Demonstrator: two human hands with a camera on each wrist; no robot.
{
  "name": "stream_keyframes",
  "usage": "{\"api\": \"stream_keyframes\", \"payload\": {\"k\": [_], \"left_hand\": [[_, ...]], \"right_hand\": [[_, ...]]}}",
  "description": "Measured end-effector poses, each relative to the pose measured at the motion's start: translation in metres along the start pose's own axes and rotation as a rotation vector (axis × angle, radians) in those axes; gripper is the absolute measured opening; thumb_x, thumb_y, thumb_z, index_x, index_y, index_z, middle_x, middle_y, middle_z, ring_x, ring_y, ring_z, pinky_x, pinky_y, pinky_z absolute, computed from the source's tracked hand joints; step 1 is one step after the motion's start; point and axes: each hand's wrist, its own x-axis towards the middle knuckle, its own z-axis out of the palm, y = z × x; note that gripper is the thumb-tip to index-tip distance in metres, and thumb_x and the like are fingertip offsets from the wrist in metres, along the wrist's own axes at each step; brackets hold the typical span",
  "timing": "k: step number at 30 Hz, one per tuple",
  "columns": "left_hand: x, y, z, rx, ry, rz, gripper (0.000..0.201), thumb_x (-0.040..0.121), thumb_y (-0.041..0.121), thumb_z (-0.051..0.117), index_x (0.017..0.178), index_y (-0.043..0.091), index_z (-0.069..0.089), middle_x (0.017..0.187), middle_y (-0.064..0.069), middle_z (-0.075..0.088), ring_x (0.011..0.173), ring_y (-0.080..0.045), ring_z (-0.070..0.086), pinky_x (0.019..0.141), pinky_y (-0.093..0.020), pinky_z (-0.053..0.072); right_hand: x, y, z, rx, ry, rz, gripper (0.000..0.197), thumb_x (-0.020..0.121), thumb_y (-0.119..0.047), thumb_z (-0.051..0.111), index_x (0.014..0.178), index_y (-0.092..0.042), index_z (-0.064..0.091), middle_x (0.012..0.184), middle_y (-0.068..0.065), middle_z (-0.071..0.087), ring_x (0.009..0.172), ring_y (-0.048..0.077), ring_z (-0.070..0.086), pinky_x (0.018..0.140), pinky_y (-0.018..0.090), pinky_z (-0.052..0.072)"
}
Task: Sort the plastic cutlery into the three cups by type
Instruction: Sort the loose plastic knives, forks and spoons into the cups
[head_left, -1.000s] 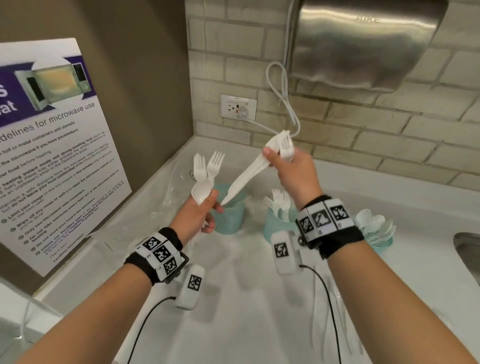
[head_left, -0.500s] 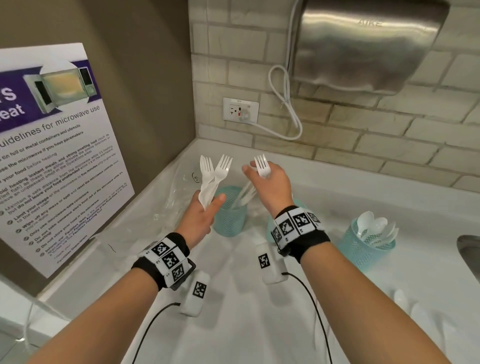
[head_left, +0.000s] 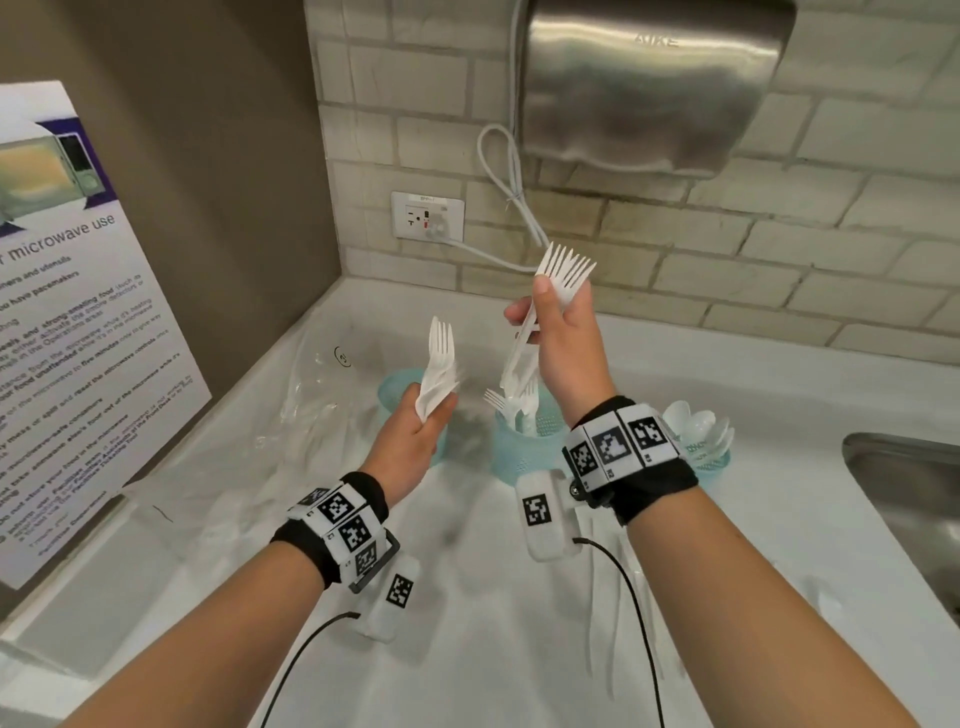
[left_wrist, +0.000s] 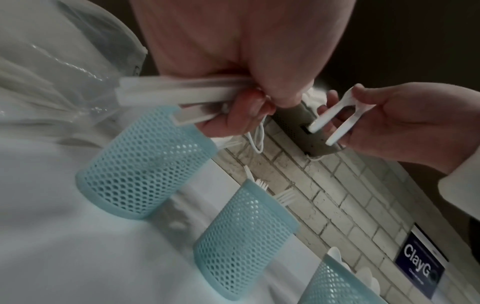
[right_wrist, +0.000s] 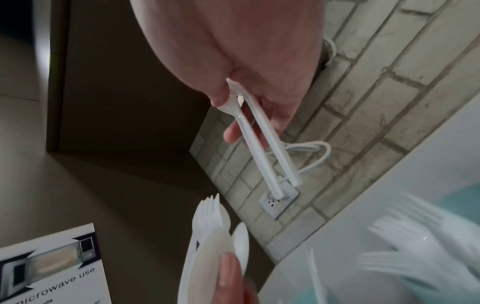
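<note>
Three light-blue mesh cups stand in a row on the white counter. The left cup (head_left: 397, 387) is partly hidden behind my left hand (head_left: 435, 411), which grips a bundle of white forks and a spoon (head_left: 439, 366) by the handles, heads up. My right hand (head_left: 530, 312) pinches two white forks (head_left: 565, 271), tines up, with their handles hanging just above the middle cup (head_left: 522, 457), which holds forks. The right cup (head_left: 709, 460) holds spoons. In the left wrist view the same cups (left_wrist: 145, 174) (left_wrist: 244, 236) show below my fist. In the right wrist view the two fork handles (right_wrist: 262, 144) splay apart.
A crumpled clear plastic bag (head_left: 311, 400) lies at the counter's left back. Several loose white pieces (head_left: 615, 597) lie on the counter under my right forearm. A steel sink (head_left: 909, 499) is at the right edge. A hand dryer (head_left: 649, 88) and its cord (head_left: 511, 208) hang above.
My right hand has risen and shifted right, from over the left cup to above the middle cup, with forks in it. My left hand has stayed roughly in place with its bundle.
</note>
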Motion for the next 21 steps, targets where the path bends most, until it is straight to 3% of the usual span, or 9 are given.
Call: {"api": "stream_keyframes", "payload": {"k": [2, 3, 4, 6, 8, 11, 14, 17, 21], "left_hand": [[-0.001, 0.004, 0.008, -0.011, -0.011, 0.014, 0.026, 0.098, 0.036, 0.044, 0.115, 0.018, 0.047, 0.080, -0.010, 0.055, 0.073, -0.037, 0.047, 0.065, -0.046, 0.044], [-0.002, 0.006, 0.012, -0.023, -0.011, 0.009, 0.032, 0.098, 0.034, 0.044, 0.122, 0.013, 0.045, 0.099, -0.025, 0.057, 0.089, -0.049, 0.047, 0.077, -0.058, 0.044], [-0.002, 0.009, 0.015, -0.024, -0.019, 0.003, 0.038, 0.099, 0.032, 0.044, 0.129, 0.009, 0.042, 0.118, -0.032, 0.049, 0.107, -0.051, 0.043, 0.090, -0.063, 0.038], [-0.004, 0.014, 0.022, -0.013, -0.045, 0.022, 0.044, 0.099, 0.031, 0.043, 0.136, 0.008, 0.037, 0.131, -0.036, 0.037, 0.121, -0.051, 0.034, 0.098, -0.065, 0.031], [-0.005, 0.020, 0.026, -0.012, -0.074, 0.036, 0.041, 0.099, 0.031, 0.043, 0.136, 0.013, 0.039, 0.130, -0.035, 0.041, 0.120, -0.051, 0.036, 0.095, -0.065, 0.034], [-0.006, 0.025, 0.031, 0.011, -0.085, 0.047, 0.032, 0.099, 0.027, 0.043, 0.129, 0.013, 0.045, 0.123, -0.032, 0.045, 0.115, -0.049, 0.038, 0.091, -0.063, 0.037], [-0.008, 0.027, 0.034, 0.014, -0.105, 0.074, 0.019, 0.099, 0.028, 0.044, 0.116, 0.020, 0.049, 0.113, -0.026, 0.048, 0.112, -0.047, 0.040, 0.088, -0.063, 0.039], [-0.008, 0.023, 0.037, 0.017, -0.098, 0.024, 0.025, 0.099, 0.030, 0.043, 0.117, 0.015, 0.049, 0.120, -0.032, 0.044, 0.116, -0.050, 0.038, 0.092, -0.066, 0.034], [-0.005, 0.013, 0.038, 0.053, -0.079, 0.030, 0.039, 0.097, 0.035, 0.045, 0.127, 0.010, 0.046, 0.123, -0.031, 0.050, 0.119, -0.045, 0.043, 0.097, -0.055, 0.039]], "right_hand": [[-0.004, 0.003, -0.005, -0.018, -0.023, 0.008, 0.014, 0.101, -0.030, 0.037, 0.113, -0.024, 0.041, 0.072, -0.006, 0.054, 0.078, 0.015, 0.060, 0.078, 0.035, 0.051], [-0.007, 0.007, -0.005, -0.017, -0.038, 0.035, 0.015, 0.101, -0.031, 0.039, 0.114, -0.024, 0.041, 0.072, -0.007, 0.054, 0.076, 0.016, 0.060, 0.076, 0.034, 0.051], [-0.010, 0.013, -0.006, -0.009, -0.061, 0.068, 0.018, 0.100, -0.032, 0.042, 0.116, -0.026, 0.042, 0.077, -0.008, 0.057, 0.078, 0.015, 0.060, 0.076, 0.033, 0.050], [-0.016, 0.023, -0.006, -0.028, -0.100, 0.134, 0.033, 0.093, -0.040, 0.053, 0.120, -0.024, 0.046, 0.101, -0.011, 0.063, 0.092, 0.009, 0.060, 0.082, 0.028, 0.047], [-0.024, 0.028, -0.006, -0.045, -0.113, 0.205, 0.041, 0.084, -0.044, 0.066, 0.113, -0.017, 0.055, 0.092, -0.014, 0.066, 0.083, 0.003, 0.062, 0.071, 0.020, 0.047], [-0.032, 0.029, -0.008, 0.035, -0.121, 0.267, 0.014, 0.081, -0.028, 0.073, 0.083, -0.016, 0.066, 0.055, -0.017, 0.061, 0.048, -0.006, 0.055, 0.049, 0.010, 0.038], [-0.028, 0.016, -0.019, 0.075, -0.074, 0.251, 0.009, 0.081, -0.022, 0.073, 0.078, -0.016, 0.067, 0.050, -0.016, 0.061, 0.044, -0.006, 0.054, 0.047, 0.010, 0.039], [-0.013, -0.005, -0.036, 0.085, 0.020, 0.172, 0.012, 0.084, -0.031, 0.069, 0.076, -0.026, 0.061, 0.044, -0.021, 0.054, 0.042, -0.008, 0.049, 0.050, 0.009, 0.035], [0.004, -0.014, -0.059, 0.052, 0.159, 0.041, 0.020, 0.086, -0.029, 0.067, 0.101, -0.016, 0.066, 0.070, -0.018, 0.063, 0.060, -0.007, 0.054, 0.063, 0.014, 0.043]]}}
